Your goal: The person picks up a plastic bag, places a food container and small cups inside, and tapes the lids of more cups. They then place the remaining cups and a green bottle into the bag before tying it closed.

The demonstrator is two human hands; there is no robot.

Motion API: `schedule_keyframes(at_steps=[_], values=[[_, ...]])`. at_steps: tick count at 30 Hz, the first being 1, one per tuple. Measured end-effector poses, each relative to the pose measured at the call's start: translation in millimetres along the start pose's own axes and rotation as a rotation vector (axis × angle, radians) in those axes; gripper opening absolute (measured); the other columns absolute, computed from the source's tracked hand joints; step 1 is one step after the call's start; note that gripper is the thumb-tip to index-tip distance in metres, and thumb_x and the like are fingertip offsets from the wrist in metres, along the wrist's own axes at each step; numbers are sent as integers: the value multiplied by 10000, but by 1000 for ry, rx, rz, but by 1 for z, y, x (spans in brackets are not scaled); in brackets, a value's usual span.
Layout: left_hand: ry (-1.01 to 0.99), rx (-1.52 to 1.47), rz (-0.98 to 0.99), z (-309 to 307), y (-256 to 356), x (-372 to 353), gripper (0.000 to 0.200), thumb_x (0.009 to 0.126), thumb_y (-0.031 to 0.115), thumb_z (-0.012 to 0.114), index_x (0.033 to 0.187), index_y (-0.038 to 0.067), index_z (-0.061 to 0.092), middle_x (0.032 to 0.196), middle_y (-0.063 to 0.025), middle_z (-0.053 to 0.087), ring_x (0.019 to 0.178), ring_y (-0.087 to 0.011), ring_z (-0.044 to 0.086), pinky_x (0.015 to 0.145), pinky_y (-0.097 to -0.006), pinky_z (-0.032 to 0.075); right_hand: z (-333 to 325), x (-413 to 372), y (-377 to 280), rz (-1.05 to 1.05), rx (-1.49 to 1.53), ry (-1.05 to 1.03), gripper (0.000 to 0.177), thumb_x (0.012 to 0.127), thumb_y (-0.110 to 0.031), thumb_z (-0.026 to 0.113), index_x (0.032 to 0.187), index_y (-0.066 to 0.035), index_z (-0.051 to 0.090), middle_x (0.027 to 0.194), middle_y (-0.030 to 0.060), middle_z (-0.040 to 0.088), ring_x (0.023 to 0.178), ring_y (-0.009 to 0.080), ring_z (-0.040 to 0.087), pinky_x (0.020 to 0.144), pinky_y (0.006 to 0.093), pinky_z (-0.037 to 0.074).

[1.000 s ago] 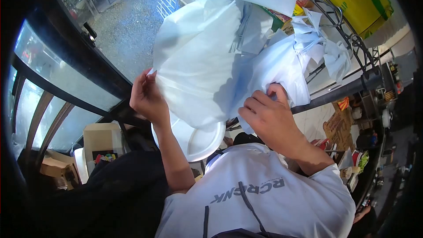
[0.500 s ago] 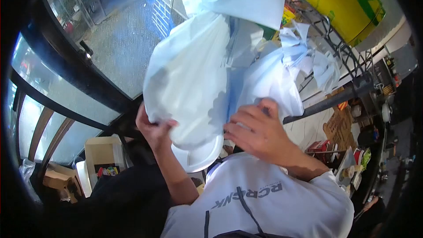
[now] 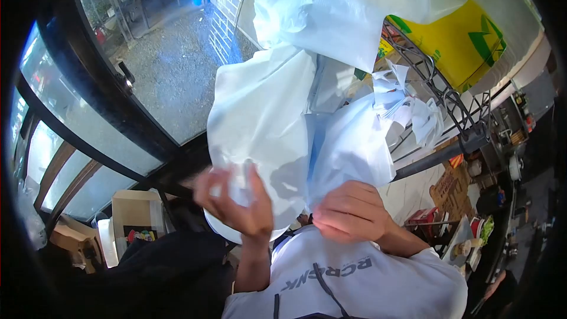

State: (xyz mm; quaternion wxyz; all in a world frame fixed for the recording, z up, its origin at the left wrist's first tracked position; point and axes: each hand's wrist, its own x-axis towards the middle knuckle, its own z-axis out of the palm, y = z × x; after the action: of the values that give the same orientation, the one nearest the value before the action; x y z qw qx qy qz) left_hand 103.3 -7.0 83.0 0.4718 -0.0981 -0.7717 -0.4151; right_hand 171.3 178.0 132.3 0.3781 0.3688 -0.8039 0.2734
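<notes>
A large white plastic bag (image 3: 260,112) lies flat in front of me, its near end over a round white surface (image 3: 223,230). My left hand (image 3: 239,201) is over the near end of this bag, fingers apart and partly blurred. Beside it, to the right, a second white bag (image 3: 354,142) has a crumpled, bunched top. My right hand (image 3: 351,212) is closed at the near edge of that bag; what its fingers hold, if anything, is hidden.
More white plastic (image 3: 319,12) lies at the top, near a yellow and green bag (image 3: 455,41). A black metal truss (image 3: 434,74) runs along the right. Open cardboard box (image 3: 137,215) at lower left; glass door with black frame (image 3: 112,88) beyond.
My left hand has moved from the bag's left edge onto its near end, its fingers spreading. The left bag lies flatter and wider. My right hand has closed more and sits lower in view.
</notes>
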Motion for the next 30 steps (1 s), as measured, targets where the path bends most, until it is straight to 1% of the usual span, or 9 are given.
schedule_keyframes(at_steps=[2, 4, 10, 11, 14, 18, 21, 25, 30], values=[[-225, -346, 175, 1, -8, -36, 505, 816, 49, 837, 1296, 28, 683, 1284, -188, 653, 1113, -366, 651, 959, -456, 524, 0, 2, 0, -31, 46, 59, 267, 709, 38, 791, 957, -17, 708, 819, 74, 704, 657, 235, 682, 572, 331, 540], [-495, -686, 5, 11, 17, -30, 563, 802, 87, 858, 1326, 36, 661, 1302, -180, 660, 1177, -372, 635, 1002, -461, 522, 0, 3, 1, -45, 59, 99, 251, 706, 49, 783, 937, -4, 703, 787, 77, 697, 620, 230, 673, 546, 326, 538], [-774, -745, -75, 27, 9, -29, 586, 843, 83, 841, 1395, 59, 644, 1407, -153, 628, 1222, -360, 642, 1020, -449, 544, 0, -1, -1, -15, -1, 135, 219, 715, 55, 783, 907, -6, 698, 770, 73, 689, 607, 211, 672, 533, 315, 548], [-864, -875, -312, 20, 14, -19, 571, 873, 82, 829, 1410, 58, 635, 1390, -156, 643, 1216, -295, 659, 991, -420, 573, 0, -5, -1, -11, -16, 135, 219, 716, 55, 784, 908, -8, 698, 767, 71, 689, 606, 209, 672, 529, 315, 547], [-762, -1479, -497, 1, 23, 40, 415, 940, 38, 751, 1336, -36, 649, 1337, -170, 671, 1223, -256, 667, 974, -394, 600, -5, 3, -1, -14, -19, 128, 238, 724, 55, 789, 936, -12, 704, 751, 63, 689, 591, 202, 671, 516, 302, 534], [-370, -713, 173, 14, 52, 157, 355, 986, 68, 700, 1320, -35, 639, 1334, -212, 661, 1228, -307, 668, 965, -401, 589, -2, 0, -8, -25, 7, 162, 257, 739, 52, 801, 973, -3, 710, 738, 69, 687, 583, 209, 680, 516, 296, 533], [-80, -574, 396, 73, 84, 235, 313, 974, 111, 738, 1249, -26, 677, 1160, -188, 723, 1148, -325, 687, 1017, -374, 531, -2, 2, -11, -44, 40, 183, 277, 744, 49, 823, 994, 0, 715, 754, 67, 696, 606, 215, 698, 522, 291, 536], [-406, -764, 332, 124, 59, 277, 280, 956, 110, 764, 1194, -17, 692, 1090, -120, 747, 1100, -267, 689, 1012, -320, 498, -13, 8, -23, -58, 48, 162, 279, 759, 46, 825, 1015, -1, 723, 778, 68, 707, 626, 210, 709, 536, 293, 549], [162, -978, 77, 71, 35, 252, 203, 1051, 113, 649, 1180, -43, 668, 1057, -100, 717, 985, -164, 696, 880, -276, 561, -6, -10, -19, 28, 53, 225, 296, 771, 47, 818, 1048, -2, 724, 838, 83, 732, 654, 224, 716, 572, 308, 575]])
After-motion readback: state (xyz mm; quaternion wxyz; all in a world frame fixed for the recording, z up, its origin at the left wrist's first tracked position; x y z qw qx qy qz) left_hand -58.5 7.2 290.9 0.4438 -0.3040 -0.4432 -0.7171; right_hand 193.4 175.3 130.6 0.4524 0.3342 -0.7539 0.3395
